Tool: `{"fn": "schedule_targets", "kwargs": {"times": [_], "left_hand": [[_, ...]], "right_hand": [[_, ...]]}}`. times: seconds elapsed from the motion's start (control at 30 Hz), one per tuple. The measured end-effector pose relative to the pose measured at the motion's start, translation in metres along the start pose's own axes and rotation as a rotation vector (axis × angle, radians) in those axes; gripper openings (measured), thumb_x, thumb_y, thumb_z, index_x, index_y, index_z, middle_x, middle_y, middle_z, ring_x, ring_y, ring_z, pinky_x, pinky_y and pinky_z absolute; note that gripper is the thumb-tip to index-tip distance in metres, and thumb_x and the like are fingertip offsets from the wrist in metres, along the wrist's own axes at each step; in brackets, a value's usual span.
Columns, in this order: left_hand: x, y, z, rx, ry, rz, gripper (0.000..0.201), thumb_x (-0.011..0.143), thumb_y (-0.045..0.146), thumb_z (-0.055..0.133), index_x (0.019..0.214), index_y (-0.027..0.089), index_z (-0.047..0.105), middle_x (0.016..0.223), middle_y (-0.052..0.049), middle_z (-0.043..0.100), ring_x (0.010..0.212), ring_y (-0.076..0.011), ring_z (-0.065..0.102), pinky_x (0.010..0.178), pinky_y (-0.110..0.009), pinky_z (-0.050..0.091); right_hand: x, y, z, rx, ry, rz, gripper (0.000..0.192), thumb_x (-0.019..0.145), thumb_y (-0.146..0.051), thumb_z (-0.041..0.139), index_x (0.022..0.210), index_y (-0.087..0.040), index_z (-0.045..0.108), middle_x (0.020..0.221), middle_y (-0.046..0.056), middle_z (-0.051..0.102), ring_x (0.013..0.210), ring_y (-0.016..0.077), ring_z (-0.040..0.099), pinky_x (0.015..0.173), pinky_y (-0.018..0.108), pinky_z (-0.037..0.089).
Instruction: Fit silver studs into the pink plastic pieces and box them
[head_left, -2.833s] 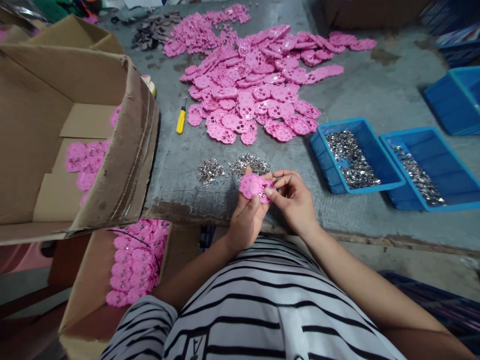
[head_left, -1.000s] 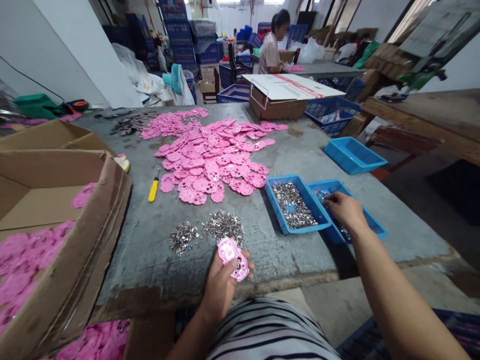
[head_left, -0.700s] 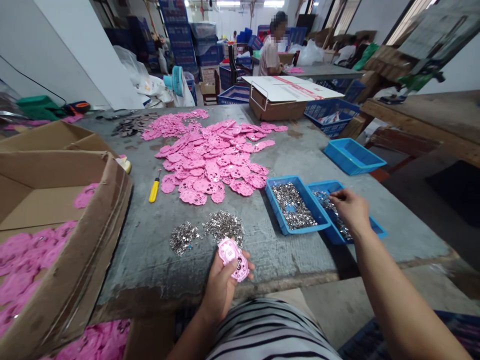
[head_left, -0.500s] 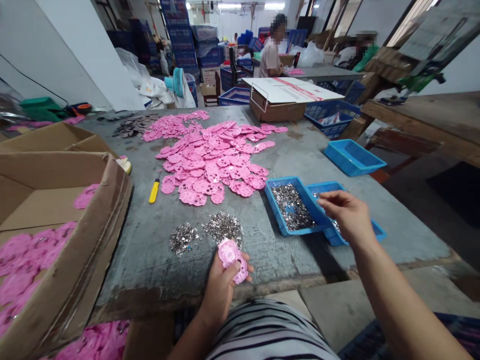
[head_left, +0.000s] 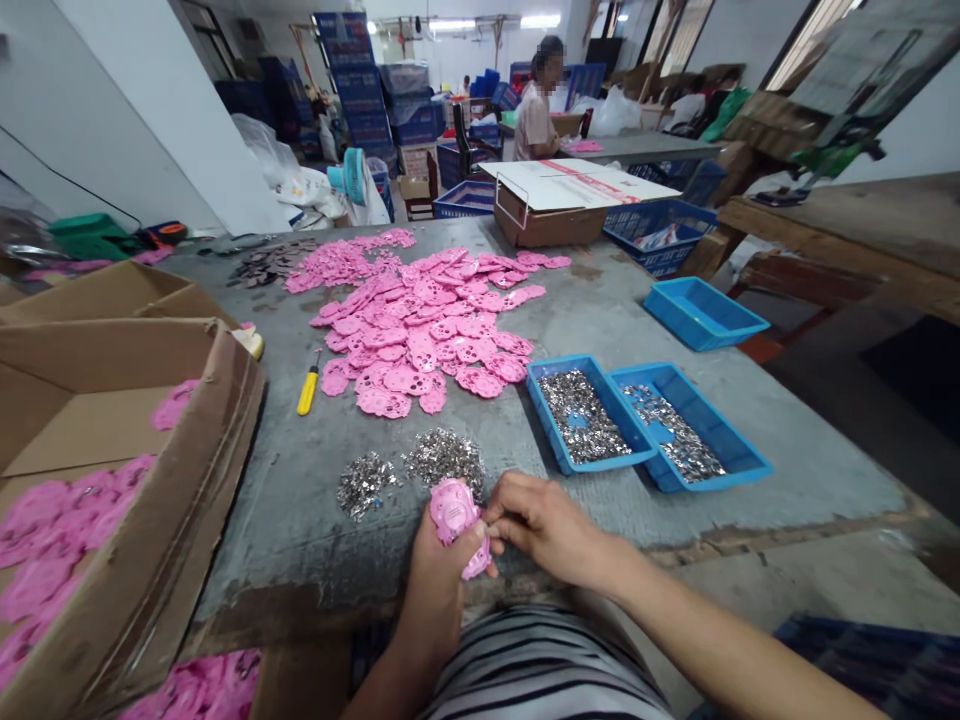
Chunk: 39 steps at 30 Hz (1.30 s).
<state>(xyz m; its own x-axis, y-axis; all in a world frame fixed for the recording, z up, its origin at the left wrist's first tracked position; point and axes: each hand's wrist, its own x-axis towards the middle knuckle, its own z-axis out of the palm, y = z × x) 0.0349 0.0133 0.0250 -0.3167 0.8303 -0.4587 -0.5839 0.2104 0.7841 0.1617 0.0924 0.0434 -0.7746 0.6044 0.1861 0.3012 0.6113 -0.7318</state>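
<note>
My left hand (head_left: pixel 439 580) grips a pink plastic plate (head_left: pixel 454 512) at the near edge of the grey table (head_left: pixel 600 310). My right hand (head_left: pixel 541 528) is beside it, fingertips pinched and touching the plate's right side; whether a small metal piece sits between them is hidden. Two little heaps of small metal pieces (head_left: pixel 420 465) lie just beyond my hands. A wide spread of pink plates (head_left: pixel 427 330) covers the table's middle.
Two blue trays of metal pieces (head_left: pixel 585 415) (head_left: pixel 686 430) stand to the right, an empty blue tray (head_left: pixel 705 312) farther back. A yellow screwdriver (head_left: pixel 307 390) lies left of the spread. A cardboard box with pink plates (head_left: pixel 112 470) is at left. A person sits at a far table (head_left: pixel 536 105).
My right hand left the right-hand blue tray and came back to the pink plate in my left hand. Earlier still, the view lifted from looking down at the table.
</note>
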Motion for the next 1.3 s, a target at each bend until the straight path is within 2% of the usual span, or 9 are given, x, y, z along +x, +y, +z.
{"fn": "schedule_targets", "kwargs": {"times": [0.2,0.3,0.47,0.57,0.73,0.93,1.13,1.3], "left_hand": [[0.003,-0.006,-0.008,-0.062,-0.129,-0.107,0.060,0.048,0.033,0.087,0.094,0.017,0.051,0.065,0.003,0.058,0.051,-0.0132,0.057,0.034,-0.019,0.040],[0.002,-0.004,-0.010,-0.068,-0.122,-0.124,0.064,0.050,0.030,0.086,0.102,0.017,0.051,0.067,0.002,0.059,0.052,-0.0128,0.057,0.036,-0.019,0.041],[-0.003,0.006,-0.008,-0.081,-0.052,-0.140,0.073,0.052,0.026,0.083,0.115,0.017,0.047,0.068,0.002,0.060,0.054,-0.0118,0.056,0.040,-0.019,0.041],[-0.004,0.008,-0.006,-0.083,-0.007,-0.111,0.070,0.052,0.024,0.080,0.114,0.018,0.047,0.068,0.002,0.061,0.053,-0.0116,0.055,0.040,-0.019,0.040],[-0.003,0.006,-0.003,-0.048,0.037,-0.016,0.055,0.053,0.022,0.075,0.102,0.017,0.049,0.066,0.003,0.059,0.054,-0.0122,0.055,0.041,-0.020,0.041],[0.001,0.004,0.001,0.095,0.180,0.096,0.047,0.051,0.019,0.070,0.092,0.018,0.047,0.066,0.004,0.059,0.051,-0.0125,0.054,0.038,-0.022,0.042],[0.003,0.002,-0.001,0.165,0.194,0.161,0.054,0.054,0.020,0.068,0.104,0.017,0.047,0.066,0.005,0.060,0.048,-0.0106,0.052,0.040,-0.022,0.044],[0.001,0.005,-0.001,0.127,0.158,0.140,0.052,0.056,0.021,0.070,0.102,0.018,0.047,0.069,0.004,0.059,0.050,-0.0108,0.054,0.041,-0.022,0.045]], "right_hand": [[-0.002,0.001,-0.002,0.074,-0.056,0.069,0.006,0.080,-0.015,0.068,0.076,-0.019,0.065,0.074,0.000,0.062,0.068,0.0121,0.059,0.062,0.022,0.044],[-0.001,0.003,0.001,0.117,-0.068,0.096,0.006,0.079,-0.014,0.069,0.075,-0.018,0.065,0.073,0.000,0.062,0.069,0.0121,0.060,0.064,0.022,0.045],[-0.001,0.005,0.012,0.152,-0.014,0.093,0.003,0.081,-0.016,0.068,0.078,-0.017,0.066,0.076,0.002,0.064,0.074,0.0137,0.061,0.068,0.024,0.046],[-0.002,0.003,0.017,0.154,0.021,0.102,0.004,0.083,-0.016,0.064,0.080,-0.018,0.065,0.078,0.003,0.064,0.075,0.0141,0.061,0.067,0.025,0.046],[-0.002,0.001,0.025,0.230,0.102,0.136,0.010,0.086,-0.021,0.059,0.077,-0.019,0.064,0.075,0.002,0.064,0.075,0.0151,0.061,0.069,0.027,0.046],[0.002,-0.002,0.030,0.325,0.184,0.248,0.017,0.084,-0.024,0.061,0.067,-0.019,0.060,0.066,0.001,0.063,0.067,0.0148,0.059,0.066,0.027,0.044],[0.004,-0.002,0.033,0.267,0.194,0.265,0.018,0.081,-0.025,0.063,0.064,-0.019,0.058,0.069,0.001,0.061,0.067,0.0148,0.056,0.063,0.027,0.040],[0.005,-0.001,0.031,0.382,0.202,0.180,0.026,0.086,-0.033,0.057,0.064,-0.019,0.057,0.082,0.005,0.060,0.076,0.0168,0.058,0.070,0.031,0.045]]}}
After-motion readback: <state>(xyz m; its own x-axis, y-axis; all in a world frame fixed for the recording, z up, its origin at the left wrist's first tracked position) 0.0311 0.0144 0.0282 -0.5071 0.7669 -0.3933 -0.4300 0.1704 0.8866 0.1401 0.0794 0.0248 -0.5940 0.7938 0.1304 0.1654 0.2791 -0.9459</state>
